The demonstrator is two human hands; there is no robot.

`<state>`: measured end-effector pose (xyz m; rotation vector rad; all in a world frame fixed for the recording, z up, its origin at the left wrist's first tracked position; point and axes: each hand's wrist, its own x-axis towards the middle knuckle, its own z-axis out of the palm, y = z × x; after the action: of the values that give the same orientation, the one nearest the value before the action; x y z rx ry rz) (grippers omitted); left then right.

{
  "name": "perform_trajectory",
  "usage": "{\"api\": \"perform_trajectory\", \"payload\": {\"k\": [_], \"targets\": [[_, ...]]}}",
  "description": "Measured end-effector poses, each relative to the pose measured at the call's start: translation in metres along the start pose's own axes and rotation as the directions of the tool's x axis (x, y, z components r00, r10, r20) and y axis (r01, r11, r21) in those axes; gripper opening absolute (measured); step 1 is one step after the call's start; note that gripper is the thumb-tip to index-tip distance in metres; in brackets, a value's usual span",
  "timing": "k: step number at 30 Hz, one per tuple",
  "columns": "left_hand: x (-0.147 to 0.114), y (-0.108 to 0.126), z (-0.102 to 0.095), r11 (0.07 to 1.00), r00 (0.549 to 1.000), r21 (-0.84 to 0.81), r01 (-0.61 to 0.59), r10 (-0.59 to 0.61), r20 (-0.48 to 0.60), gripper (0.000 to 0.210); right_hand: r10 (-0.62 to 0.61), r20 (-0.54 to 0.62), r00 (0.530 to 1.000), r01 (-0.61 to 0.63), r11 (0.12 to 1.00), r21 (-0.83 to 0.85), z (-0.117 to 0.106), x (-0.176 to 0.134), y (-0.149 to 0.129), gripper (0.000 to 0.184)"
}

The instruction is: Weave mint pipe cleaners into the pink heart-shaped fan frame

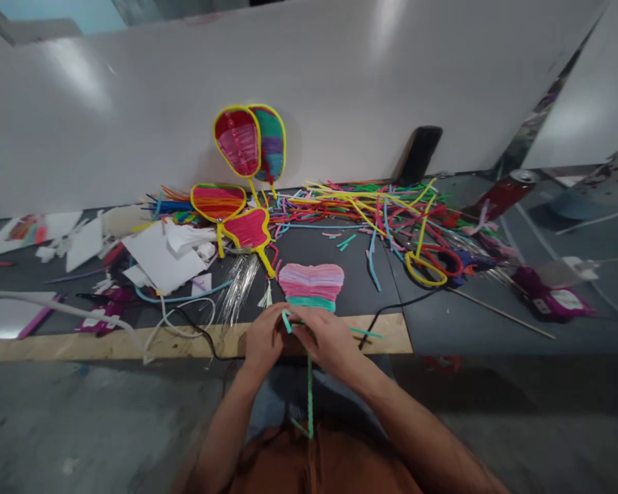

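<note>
Close to the table's front edge, my left hand point(264, 337) and my right hand point(334, 339) are drawn together with curled fingers. Between them a green pipe cleaner point(287, 321) shows a bent end; both hands pinch it, and the fingers partly hide it. A longer green strand point(310, 391) hangs below my right hand in front of my body. Just beyond my fingertips lies a flat panel of pipe cleaners point(312, 280) in pink, lilac and green bands, its near end covered by my hands. Another green pipe cleaner point(367, 333) lies right of my right hand.
Several yellow-rimmed fans point(244, 230) lie or lean behind the panel. Loose pipe cleaners point(340, 199) are heaped along the white wall. Purple glue guns point(553, 296) with cables, a red can point(507, 192), a phone point(421, 154) and white papers point(157, 257) lie around.
</note>
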<state>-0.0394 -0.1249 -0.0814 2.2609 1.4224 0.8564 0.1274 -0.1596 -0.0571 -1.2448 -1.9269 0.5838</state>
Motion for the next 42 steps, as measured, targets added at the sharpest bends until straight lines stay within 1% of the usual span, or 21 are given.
{"api": "perform_trajectory", "payload": {"k": [2, 3, 4, 6, 8, 9, 10, 11, 13, 15, 16, 17, 20, 21, 23, 27, 32, 35, 38, 40, 42], "targets": [[0.0, 0.003, 0.0, 1.0, 1.0, 0.006, -0.017, 0.016, 0.018, 0.018, 0.169, 0.029, 0.985, -0.171, 0.982, 0.081, -0.011, -0.024, 0.006, 0.022], [0.0, 0.004, 0.0, 1.0, 1.0, 0.004, -0.015, 0.015, 0.019, 0.016, 0.277, 0.081, 0.958, -0.285, 0.952, 0.111, -0.017, -0.034, 0.01, 0.022], [0.0, 0.004, 0.0, 1.0, 1.0, 0.0, -0.012, 0.012, 0.016, 0.014, 0.375, 0.149, 0.915, -0.397, 0.902, 0.168, -0.023, -0.043, 0.014, 0.024], [-0.001, 0.005, 0.0, 1.0, 1.0, -0.012, -0.004, 0.004, 0.012, 0.013, 0.526, 0.28, 0.803, -0.593, 0.747, 0.3, -0.032, -0.054, 0.022, 0.027], [-0.001, 0.005, 0.001, 1.0, 1.0, -0.016, 0.005, -0.005, 0.013, 0.013, 0.598, 0.358, 0.717, -0.696, 0.592, 0.405, -0.038, -0.056, 0.028, 0.031], [-0.002, 0.005, 0.001, 1.0, 1.0, -0.016, 0.011, -0.011, 0.014, 0.013, 0.615, 0.378, 0.692, -0.718, 0.532, 0.448, -0.04, -0.054, 0.029, 0.034], [-0.003, 0.006, 0.001, 1.0, 1.0, -0.015, 0.015, -0.015, 0.019, 0.013, 0.623, 0.389, 0.679, -0.725, 0.483, 0.491, -0.04, -0.05, 0.03, 0.038], [-0.003, 0.006, 0.001, 1.0, 1.0, -0.015, 0.017, -0.017, 0.026, 0.013, 0.626, 0.386, 0.678, -0.717, 0.446, 0.536, -0.04, -0.047, 0.03, 0.041], [-0.004, 0.007, 0.0, 1.0, 0.999, -0.014, 0.018, -0.018, 0.04, 0.015, 0.634, 0.335, 0.697, -0.67, 0.408, 0.62, -0.036, -0.039, 0.03, 0.047], [-0.005, 0.008, -0.001, 1.0, 0.999, -0.017, 0.012, -0.011, 0.045, 0.015, 0.631, 0.264, 0.73, -0.617, 0.44, 0.653, -0.032, -0.033, 0.031, 0.046], [-0.005, 0.008, -0.001, 1.0, 0.999, -0.021, 0.009, -0.008, 0.046, 0.015, 0.62, 0.236, 0.748, -0.603, 0.488, 0.63, -0.029, -0.031, 0.032, 0.042], [-0.006, 0.008, -0.002, 1.0, 0.999, -0.026, 0.008, -0.007, 0.045, 0.014, 0.604, 0.206, 0.77, -0.594, 0.561, 0.576, -0.027, -0.029, 0.033, 0.036], [-0.007, 0.006, -0.001, 0.999, 0.999, -0.05, -0.007, 0.009, 0.037, 0.016, 0.503, 0.053, 0.863, -0.499, 0.829, 0.253, -0.022, -0.024, 0.037, 0.021], [-0.008, 0.005, 0.0, 0.998, 0.999, -0.052, -0.018, 0.02, 0.033, 0.017, 0.454, 0.004, 0.891, -0.45, 0.882, 0.136, -0.022, -0.023, 0.038, 0.019], [-0.009, 0.005, 0.001, 0.998, 0.999, -0.044, -0.036, 0.037, 0.016, 0.021, 0.38, -0.054, 0.923, -0.382, 0.924, -0.019, -0.022, -0.02, 0.038, 0.02], [-0.006, 0.008, 0.001, 0.998, 0.999, -0.059, -0.026, 0.029, 0.036, 0.026, 0.36, -0.07, 0.93, -0.366, 0.923, -0.12, -0.023, -0.015, 0.039, 0.023], [0.007, 0.014, 0.0, 0.998, 0.995, -0.011, 0.064, -0.062, 0.081, 0.021, 0.327, -0.092, 0.94, -0.34, 0.911, -0.233, -0.018, -0.009, 0.042, 0.025], [0.012, 0.017, 0.002, 0.999, 0.997, -0.037, 0.039, -0.036, 0.062, 0.02, 0.278, -0.106, 0.955, -0.295, 0.934, -0.201, -0.014, -0.005, 0.042, 0.025], [0.012, 0.018, 0.007, 0.996, 0.999, -0.084, 0.034, -0.033, 0.01, 0.019, 0.279, -0.117, 0.953, -0.292, 0.949, -0.117, -0.011, -0.001, 0.041, 0.025], [0.012, 0.018, 0.011, 0.992, 0.998, -0.108, 0.061, -0.062, -0.004, 0.018, 0.3, -0.11, 0.947, -0.31, 0.947, -0.087, -0.009, -0.001, 0.041, 0.025], [0.012, 0.019, 0.014, 0.984, 0.993, -0.137, 0.114, -0.112, 0.023, 0.017, 0.312, -0.087, 0.946, -0.32, 0.944, -0.087, -0.008, 0.0, 0.041, 0.024]]}}
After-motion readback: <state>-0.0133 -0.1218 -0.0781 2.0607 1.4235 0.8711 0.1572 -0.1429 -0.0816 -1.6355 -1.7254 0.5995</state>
